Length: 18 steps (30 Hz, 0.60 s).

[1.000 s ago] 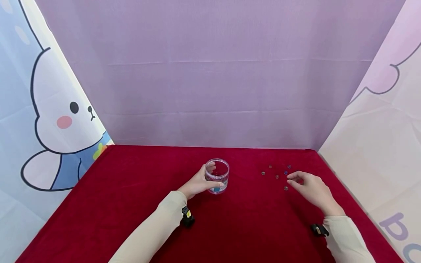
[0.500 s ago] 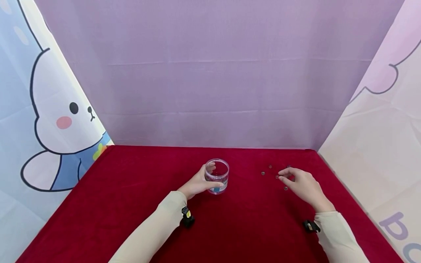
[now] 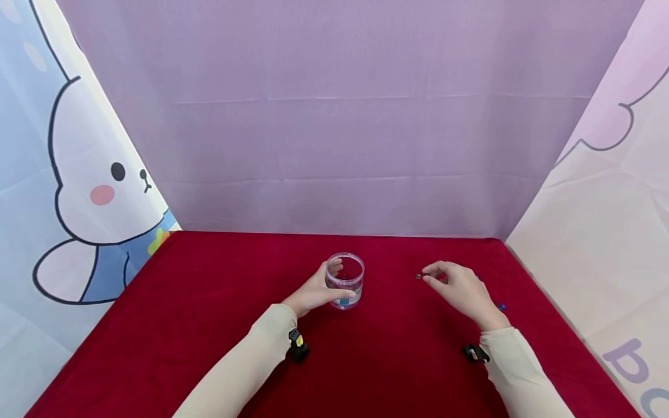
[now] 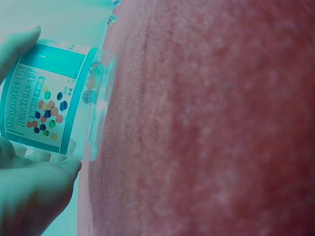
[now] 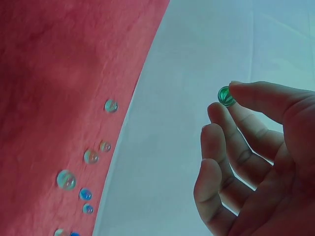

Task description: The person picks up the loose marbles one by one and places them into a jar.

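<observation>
My left hand (image 3: 315,288) grips a clear plastic jar (image 3: 345,305) that stands upright and uncovered on the red cloth. In the left wrist view, the jar's label (image 4: 44,98) reads "Magnetic Particle", and a few glass marbles (image 4: 89,97) lie at its bottom. To the right, my right hand (image 3: 462,292) is raised over the cloth. The right wrist view shows its thumb and fingertips pinching a green glass marble (image 5: 225,97). Left of these fingertips in the head view lies a loose marble (image 3: 418,276). The hand and forearm hide most of the other loose marbles there.
In the right wrist view, several marbles lie scattered on the red cloth (image 5: 54,98), among them a blue marble (image 5: 85,193) and a larger clear one (image 5: 66,180). Another blue marble (image 3: 502,306) shows beside my right wrist. Fabric walls (image 3: 334,145) enclose the table.
My right hand has moved left from the right side of the marbles toward the jar, covering most of them. A blue marble now shows beside the wrist. The left hand and jar have stayed still.
</observation>
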{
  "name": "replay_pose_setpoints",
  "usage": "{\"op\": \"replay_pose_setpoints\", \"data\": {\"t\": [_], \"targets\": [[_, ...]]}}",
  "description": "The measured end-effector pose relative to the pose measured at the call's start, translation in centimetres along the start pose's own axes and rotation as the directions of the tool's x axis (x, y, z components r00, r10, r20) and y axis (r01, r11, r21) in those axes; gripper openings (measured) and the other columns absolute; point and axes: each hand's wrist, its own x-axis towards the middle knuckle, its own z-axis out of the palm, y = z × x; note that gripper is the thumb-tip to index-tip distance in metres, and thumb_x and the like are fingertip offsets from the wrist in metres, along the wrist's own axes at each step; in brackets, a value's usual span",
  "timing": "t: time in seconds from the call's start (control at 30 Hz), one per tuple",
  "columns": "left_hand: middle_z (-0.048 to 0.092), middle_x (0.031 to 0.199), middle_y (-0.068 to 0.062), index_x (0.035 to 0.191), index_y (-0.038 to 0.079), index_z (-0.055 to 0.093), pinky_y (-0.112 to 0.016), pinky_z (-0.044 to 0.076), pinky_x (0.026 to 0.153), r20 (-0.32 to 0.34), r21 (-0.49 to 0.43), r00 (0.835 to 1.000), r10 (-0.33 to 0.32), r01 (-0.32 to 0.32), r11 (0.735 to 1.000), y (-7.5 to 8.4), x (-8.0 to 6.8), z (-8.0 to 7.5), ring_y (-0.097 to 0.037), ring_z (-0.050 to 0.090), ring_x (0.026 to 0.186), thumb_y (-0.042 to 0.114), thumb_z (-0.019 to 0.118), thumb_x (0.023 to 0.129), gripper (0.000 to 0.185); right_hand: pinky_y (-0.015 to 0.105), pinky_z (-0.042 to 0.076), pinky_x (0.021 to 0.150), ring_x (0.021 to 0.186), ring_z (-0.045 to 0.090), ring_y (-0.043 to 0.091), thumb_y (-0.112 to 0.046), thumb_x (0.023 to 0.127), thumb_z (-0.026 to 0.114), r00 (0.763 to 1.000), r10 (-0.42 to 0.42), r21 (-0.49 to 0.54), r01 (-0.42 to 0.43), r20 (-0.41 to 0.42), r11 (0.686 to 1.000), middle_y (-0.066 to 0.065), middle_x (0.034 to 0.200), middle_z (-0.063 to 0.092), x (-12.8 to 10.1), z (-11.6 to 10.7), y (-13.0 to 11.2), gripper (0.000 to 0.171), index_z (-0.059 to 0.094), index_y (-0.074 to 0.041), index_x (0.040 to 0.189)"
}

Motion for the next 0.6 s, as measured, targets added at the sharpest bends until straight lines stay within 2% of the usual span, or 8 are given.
{"op": "replay_pose_setpoints", "data": {"t": [0.2, 0.6], "targets": [[0.035, 0.157, -0.005, 0.154, 0.018, 0.026, -0.052, 0.038, 0.110, 0.002, 0.001, 1.000, -0.004, 0.004, 1.000, 0.0, 0.0, 0.0, -0.028, 0.030, 0.143, 0.034, 0.086, 0.081, 0.096, 0.032, 0.049, 0.062, 0.074, 0.057, 0.013, -0.021, 0.095, 0.071, 0.999, -0.048, 0.028, 0.048, -0.005, 0.998, -0.004, 0.096, 0.068, 0.6, 0.7, -0.8, 0.016, 0.073, -0.017, 0.110], [0.036, 0.156, -0.004, 0.154, 0.018, 0.026, -0.053, 0.039, 0.108, 0.003, 0.016, 1.000, -0.004, 0.004, 1.000, 0.2, -0.1, 0.0, -0.029, 0.031, 0.142, 0.036, 0.085, 0.080, 0.096, 0.033, 0.048, 0.062, 0.079, 0.058, 0.014, -0.023, 0.094, 0.072, 0.999, -0.050, 0.044, 0.050, -0.005, 0.998, -0.005, 0.099, 0.067, 1.5, 1.9, -2.4, 0.018, 0.072, -0.020, 0.111]]}}
